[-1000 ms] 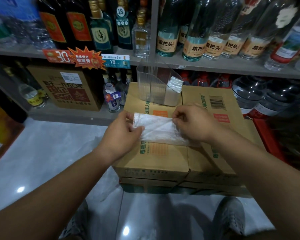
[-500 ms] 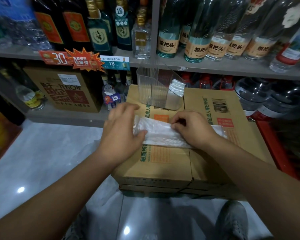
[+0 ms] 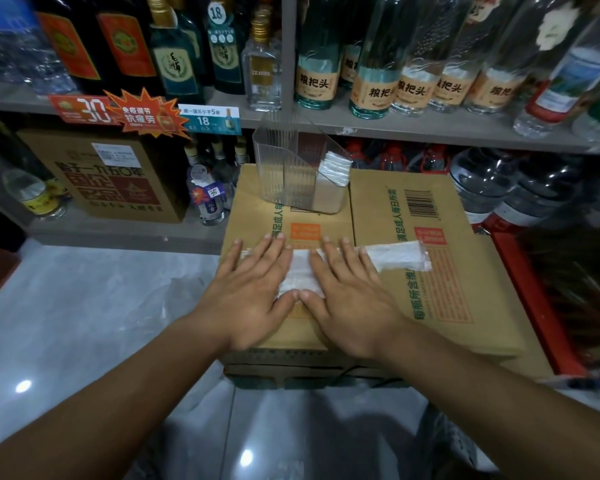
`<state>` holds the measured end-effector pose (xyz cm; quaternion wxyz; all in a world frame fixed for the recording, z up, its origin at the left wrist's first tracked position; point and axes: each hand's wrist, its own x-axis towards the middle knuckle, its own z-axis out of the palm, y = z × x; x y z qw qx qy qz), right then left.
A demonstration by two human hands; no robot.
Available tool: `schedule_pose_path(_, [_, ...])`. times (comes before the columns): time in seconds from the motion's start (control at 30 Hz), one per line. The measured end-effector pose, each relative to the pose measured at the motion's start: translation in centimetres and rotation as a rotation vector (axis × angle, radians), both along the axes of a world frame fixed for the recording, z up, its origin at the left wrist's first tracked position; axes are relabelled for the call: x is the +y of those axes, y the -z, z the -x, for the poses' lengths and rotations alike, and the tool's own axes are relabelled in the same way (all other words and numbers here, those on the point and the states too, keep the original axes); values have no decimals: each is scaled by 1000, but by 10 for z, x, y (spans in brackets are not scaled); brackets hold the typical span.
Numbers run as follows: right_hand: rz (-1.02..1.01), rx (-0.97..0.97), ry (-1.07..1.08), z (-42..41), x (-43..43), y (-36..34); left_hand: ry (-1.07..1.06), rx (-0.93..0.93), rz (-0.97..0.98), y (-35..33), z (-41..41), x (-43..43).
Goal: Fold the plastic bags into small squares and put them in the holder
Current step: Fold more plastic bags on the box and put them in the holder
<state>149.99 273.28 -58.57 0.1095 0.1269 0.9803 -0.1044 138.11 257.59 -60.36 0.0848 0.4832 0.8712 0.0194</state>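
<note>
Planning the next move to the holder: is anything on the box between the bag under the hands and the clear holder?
Nothing visible. The left hand and right hand press the bag flat; only bare box top lies between it and the holder behind. Folded bags sit in the holder's right section; the left looks free.

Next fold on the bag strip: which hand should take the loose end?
Right, probably. The plastic bag strip has its long free tail sticking out just past the right hand, while the left hand lies flat on the opposite end and can pin it.
</note>
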Motion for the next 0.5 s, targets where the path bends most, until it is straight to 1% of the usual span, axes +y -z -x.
schedule_pose_path(0.23, [-36,-2,134,-38,30,3,9,-7,13,-1,0,0])
schedule_pose_path(0.4, [-25,14,205,-51,42,4,19,-8,14,-1,1,-1])
schedule_pose_path(0.47, [-46,88,221,-52,46,0,10,-25,-5,0,1,-1])
schedule_pose_path(0.5, [-66,154,186,-52,48,-3,9,-36,-13,0,2,-1])
